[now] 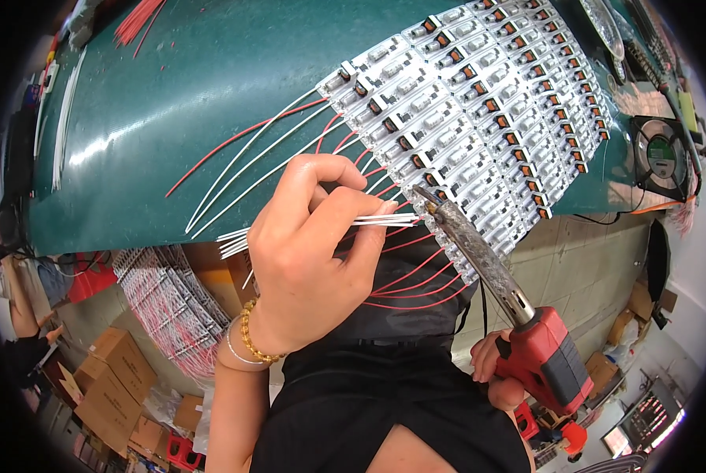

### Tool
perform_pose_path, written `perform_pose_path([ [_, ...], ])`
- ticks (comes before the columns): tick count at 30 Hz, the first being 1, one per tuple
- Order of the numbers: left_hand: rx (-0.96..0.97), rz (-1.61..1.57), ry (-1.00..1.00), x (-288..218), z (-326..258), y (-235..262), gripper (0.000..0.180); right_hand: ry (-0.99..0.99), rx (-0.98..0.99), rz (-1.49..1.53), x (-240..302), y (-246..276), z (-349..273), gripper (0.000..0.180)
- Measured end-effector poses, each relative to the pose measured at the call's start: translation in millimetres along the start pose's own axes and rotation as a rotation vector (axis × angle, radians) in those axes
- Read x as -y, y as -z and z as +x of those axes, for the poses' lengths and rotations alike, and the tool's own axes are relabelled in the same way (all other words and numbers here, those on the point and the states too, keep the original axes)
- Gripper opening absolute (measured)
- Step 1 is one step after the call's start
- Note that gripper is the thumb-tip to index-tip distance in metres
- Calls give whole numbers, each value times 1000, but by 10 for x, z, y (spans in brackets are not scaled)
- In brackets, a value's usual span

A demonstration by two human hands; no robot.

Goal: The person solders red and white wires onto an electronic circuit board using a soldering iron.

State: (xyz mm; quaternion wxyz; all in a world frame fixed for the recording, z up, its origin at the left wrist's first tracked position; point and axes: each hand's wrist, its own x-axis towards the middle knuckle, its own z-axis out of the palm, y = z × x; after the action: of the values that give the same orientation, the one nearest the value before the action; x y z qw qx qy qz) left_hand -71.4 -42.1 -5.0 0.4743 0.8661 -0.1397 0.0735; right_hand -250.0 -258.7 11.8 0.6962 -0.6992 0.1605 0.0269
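Soldering work fills the middle of the head view. The left hand (310,252) is closed, fingers pinched on a small bundle of white wires (377,221) whose bare ends point right toward the lower edge of a large array of white circuit boards (479,102). The right hand (495,366), low in the picture, is wrapped around the red-and-grey grip of a soldering gun (546,359); its long, crusted metal barrel slants up and left, and the soldering tip (425,195) sits at the bottom row of boards, just beside the wire ends. The two hands are well apart, meeting only through wire and tip.

The boards lie in tight rows on a green table (171,102), each with a small orange-and-black part. Red wires (416,280) already hang from the lower boards over the table edge, and more red and white wires (250,150) fan out leftward across the green surface. The left wrist wears a gold bead bracelet (250,339). A small fan (662,156) stands at the table's right end, and cardboard boxes (112,378) sit on the floor at lower left.
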Motion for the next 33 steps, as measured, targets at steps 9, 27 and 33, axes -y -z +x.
perform_pose_path([
  [9, -24, 27, -49, 4, 25, 12, 14, -85, 122, -48, 71, 91, 59, 14],
  [27, -27, 29, -55, 8, 25, -9, 14, -17, 182, -36, -5, 159, 12, 40],
  [33, -26, 39, -58, 1, 29, -9, 14, -71, 76, 81, 93, 56, 23, 44],
])
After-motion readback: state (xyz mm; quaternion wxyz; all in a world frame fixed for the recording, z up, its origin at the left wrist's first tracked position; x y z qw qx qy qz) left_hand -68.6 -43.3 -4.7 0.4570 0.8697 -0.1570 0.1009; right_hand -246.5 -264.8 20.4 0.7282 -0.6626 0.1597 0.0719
